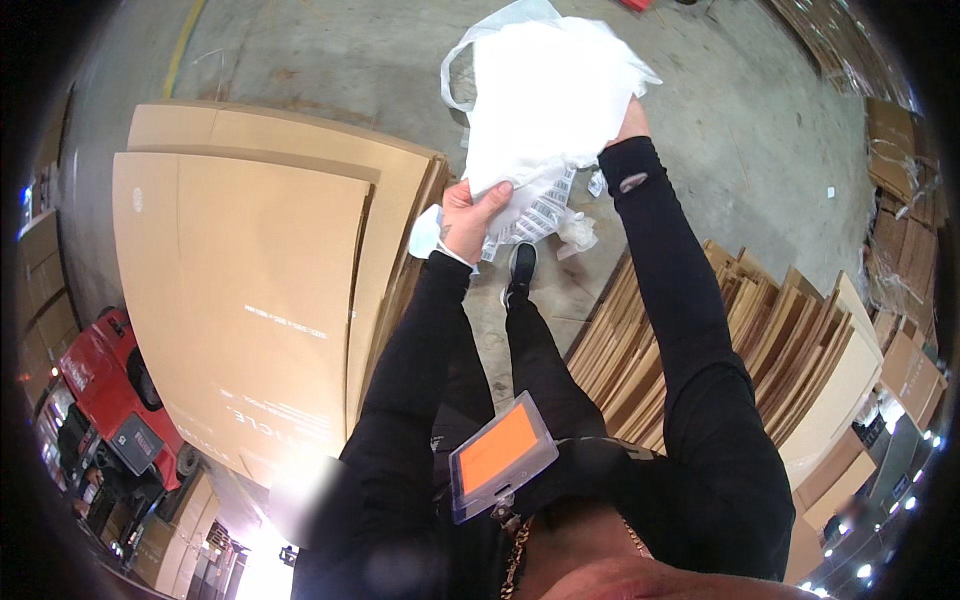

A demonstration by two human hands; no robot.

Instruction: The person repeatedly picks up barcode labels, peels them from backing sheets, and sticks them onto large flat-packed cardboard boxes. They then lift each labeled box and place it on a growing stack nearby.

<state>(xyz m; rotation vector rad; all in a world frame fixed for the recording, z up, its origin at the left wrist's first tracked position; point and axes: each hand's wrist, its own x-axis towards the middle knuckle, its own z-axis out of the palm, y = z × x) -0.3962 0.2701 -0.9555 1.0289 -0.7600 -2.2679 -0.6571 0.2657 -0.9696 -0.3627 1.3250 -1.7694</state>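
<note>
A white plastic bag (pixel 550 95) is spread out in front of me, a loop handle sticking out at its left. My left hand (pixel 470 215) pinches its lower left edge between thumb and fingers. At the bag's right side is my right hand (pixel 632 122), its fingers hidden behind the plastic. A pale blue face mask (pixel 425 232) hangs beside my left wrist, with a white loop round that wrist. Below the bag, sheets of printed white labels (pixel 545 212) show near my shoe, with crumpled clear plastic (pixel 577 233) next to them.
Large flat cardboard sheets (pixel 240 300) stand stacked at my left. To my right is a row of flattened cardboard boxes (pixel 740 330). A red vehicle (pixel 110 390) stands at the far left. Small litter (pixel 597 183) lies on the concrete floor (pixel 740 150); wrapped cardboard stacks (pixel 900 200) line the far right.
</note>
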